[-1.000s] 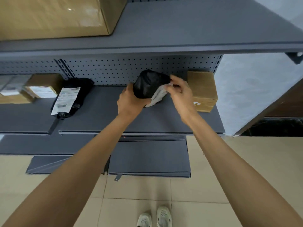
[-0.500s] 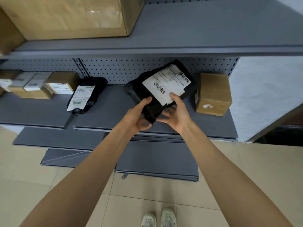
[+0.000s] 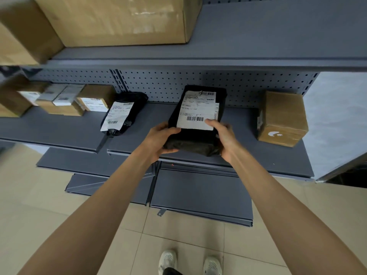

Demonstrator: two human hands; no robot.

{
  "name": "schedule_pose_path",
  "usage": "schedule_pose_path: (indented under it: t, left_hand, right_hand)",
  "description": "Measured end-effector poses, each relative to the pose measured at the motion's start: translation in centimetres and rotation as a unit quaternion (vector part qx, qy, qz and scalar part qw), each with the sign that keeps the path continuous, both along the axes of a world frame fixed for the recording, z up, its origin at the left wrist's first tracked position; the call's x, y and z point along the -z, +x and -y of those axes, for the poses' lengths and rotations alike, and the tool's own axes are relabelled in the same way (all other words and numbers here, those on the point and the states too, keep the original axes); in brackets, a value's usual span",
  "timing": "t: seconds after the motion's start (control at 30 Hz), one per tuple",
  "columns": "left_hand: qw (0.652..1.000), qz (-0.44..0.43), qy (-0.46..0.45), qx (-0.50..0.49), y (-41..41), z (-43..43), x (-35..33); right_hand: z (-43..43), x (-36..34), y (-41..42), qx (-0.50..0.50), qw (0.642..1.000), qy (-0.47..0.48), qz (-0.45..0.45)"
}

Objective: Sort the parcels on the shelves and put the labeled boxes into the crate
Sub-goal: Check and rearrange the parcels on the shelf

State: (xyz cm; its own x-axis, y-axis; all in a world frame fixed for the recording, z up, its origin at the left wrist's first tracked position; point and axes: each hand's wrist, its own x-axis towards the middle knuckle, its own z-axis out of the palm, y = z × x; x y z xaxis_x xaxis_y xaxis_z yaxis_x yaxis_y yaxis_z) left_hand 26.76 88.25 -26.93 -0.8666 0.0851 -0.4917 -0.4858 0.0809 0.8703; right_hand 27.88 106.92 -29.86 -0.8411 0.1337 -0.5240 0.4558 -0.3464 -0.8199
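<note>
Black parcel (image 3: 192, 140), white barcoded label (image 3: 197, 114) up, near end in the grip of left hand (image 3: 160, 140) and right hand (image 3: 226, 136)

Middle grey shelf (image 3: 59, 130): cluster of small labelled boxes (image 3: 79, 100) at far left (blurred, count unclear); black pouch (image 3: 123, 114) beside them, label up; brown taped box (image 3: 282, 118) at right end. Upper shelf (image 3: 278, 36): large cardboard cartons (image 3: 119, 18). Tiled floor (image 3: 49, 195): loose grey shelf panels (image 3: 198, 195) lying flat.
</note>
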Motion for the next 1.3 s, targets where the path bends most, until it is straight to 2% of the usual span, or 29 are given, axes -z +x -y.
schedule_pose_path:
  t: [0.13,0.27,0.47,0.77,0.97,1.07,1.17,1.23,1.3]
  left_hand:
    - [0.999,0.009,0.009,-0.031,-1.0,3.5,0.8]
    - [0.999,0.002,-0.006,-0.038,-3.1,7.1,1.5]
    - [0.999,0.005,-0.031,-0.034,-8.4,12.4,2.4]
    - [0.993,0.000,-0.113,0.041,-14.5,17.0,5.3]
    - [0.975,-0.018,-0.210,0.073,-15.9,16.6,5.7]
    - [0.951,-0.038,-0.298,0.077,-16.4,15.3,4.4]
    - [0.908,-0.126,-0.397,0.044,-16.4,13.2,2.4]
    - [0.900,-0.167,-0.398,0.065,-16.4,10.8,1.6]
    - [0.911,-0.179,-0.351,0.122,-15.8,7.2,1.3]
  right_hand:
    - [3.2,0.9,-1.2,-0.041,0.999,0.000,-0.012]
    - [7.2,1.5,-3.0,-0.075,0.996,0.048,-0.023]
    - [13.6,2.4,-6.9,-0.017,0.994,0.092,-0.063]
    - [19.2,4.2,-11.5,0.005,0.993,0.113,-0.032]
    - [19.2,4.8,-11.8,-0.029,0.991,0.131,-0.017]
    - [18.2,4.1,-11.6,-0.045,0.989,0.139,-0.014]
    - [15.5,2.8,-10.8,-0.028,0.983,0.181,-0.023]
    - [12.5,2.0,-9.9,0.009,0.978,0.206,-0.028]
    - [9.0,1.1,-8.8,0.059,0.971,0.232,-0.028]
